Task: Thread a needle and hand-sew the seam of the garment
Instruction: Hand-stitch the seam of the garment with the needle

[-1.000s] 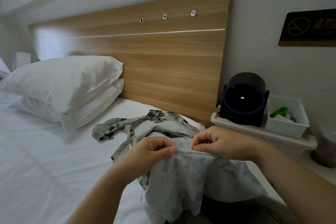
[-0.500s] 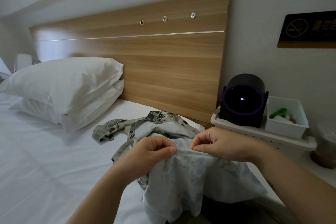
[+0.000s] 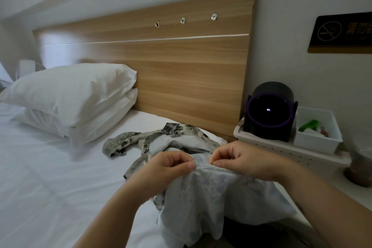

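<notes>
- Two white pillows (image 3: 76, 96) are stacked at the left on the bed (image 3: 40, 187), the upper one laid over the lower.
- A wooden headboard (image 3: 181, 70) is seen behind them, with three metal studs (image 3: 182, 20) set near its top.
- The garment (image 3: 211, 197), pale with a grey-green print, is heaped on the sheet near the headboard. Its near part is lifted off the bed between both hands.
- The left hand (image 3: 167, 169) is curled, and the cloth's upper edge is pinched between thumb and forefinger.
- The right hand (image 3: 241, 159) is curled as well, and the same edge is pinched just beside the left thumb. The two hands are near but apart. Anything finer held in either pinch is too small to tell.
- A white tray (image 3: 281, 150) is set beside the bed. A round black device (image 3: 269, 112) with a purple ring and a white bin (image 3: 314, 141) are stood on it.
- A dark sign (image 3: 342, 34) is fixed to the wall at the right.
- A blurred cup (image 3: 360, 165) is cut off by the right edge.
</notes>
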The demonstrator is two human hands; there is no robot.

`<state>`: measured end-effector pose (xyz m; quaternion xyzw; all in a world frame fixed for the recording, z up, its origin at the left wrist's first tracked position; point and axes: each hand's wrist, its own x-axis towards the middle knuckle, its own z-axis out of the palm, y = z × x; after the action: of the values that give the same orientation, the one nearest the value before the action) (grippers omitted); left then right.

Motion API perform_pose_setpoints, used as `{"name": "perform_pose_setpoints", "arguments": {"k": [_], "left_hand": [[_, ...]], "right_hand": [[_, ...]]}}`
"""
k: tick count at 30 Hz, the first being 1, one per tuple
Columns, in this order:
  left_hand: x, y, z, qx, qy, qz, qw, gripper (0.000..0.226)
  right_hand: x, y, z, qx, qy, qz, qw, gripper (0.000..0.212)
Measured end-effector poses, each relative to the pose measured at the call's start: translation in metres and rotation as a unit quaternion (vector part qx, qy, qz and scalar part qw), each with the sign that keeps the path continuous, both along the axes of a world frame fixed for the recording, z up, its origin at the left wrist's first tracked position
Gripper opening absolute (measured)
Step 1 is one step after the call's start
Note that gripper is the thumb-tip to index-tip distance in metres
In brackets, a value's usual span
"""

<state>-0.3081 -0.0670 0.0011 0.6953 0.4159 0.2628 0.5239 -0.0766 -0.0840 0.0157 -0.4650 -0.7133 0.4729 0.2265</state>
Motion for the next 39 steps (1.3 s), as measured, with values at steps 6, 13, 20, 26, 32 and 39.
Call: {"name": "perform_pose_setpoints", "arguments": {"k": [6, 13, 20, 26, 32, 39], "left_hand": [[0.0, 0.0, 0.001, 0.001, -0.003, -0.006, 1.0, 0.012], [0.0, 0.001, 0.002, 0.003, 0.0, -0.011, 1.0, 0.012], [0.001, 0.001, 0.001, 0.012, 0.011, -0.017, 1.0, 0.013], [0.005, -0.002, -0.001, -0.029, -0.015, -0.042, 0.999, 0.01], [0.013, -0.006, -0.006, -0.09, -0.082, -0.025, 0.992, 0.011], [0.011, -0.007, -0.004, -0.135, -0.126, -0.026, 0.983, 0.007]], "right_hand": [[-0.001, 0.0, 0.001, 0.009, 0.009, -0.011, 1.0, 0.015], [-0.002, -0.001, 0.004, 0.012, -0.011, 0.004, 1.0, 0.015], [0.0, -0.001, 0.007, 0.019, -0.034, 0.022, 0.999, 0.015], [-0.003, -0.002, 0.01, 0.009, -0.028, 0.055, 0.998, 0.017], [-0.012, -0.002, 0.006, 0.02, -0.022, 0.047, 0.998, 0.013], [-0.012, 0.003, 0.002, 0.039, -0.038, -0.025, 0.998, 0.002]]}}
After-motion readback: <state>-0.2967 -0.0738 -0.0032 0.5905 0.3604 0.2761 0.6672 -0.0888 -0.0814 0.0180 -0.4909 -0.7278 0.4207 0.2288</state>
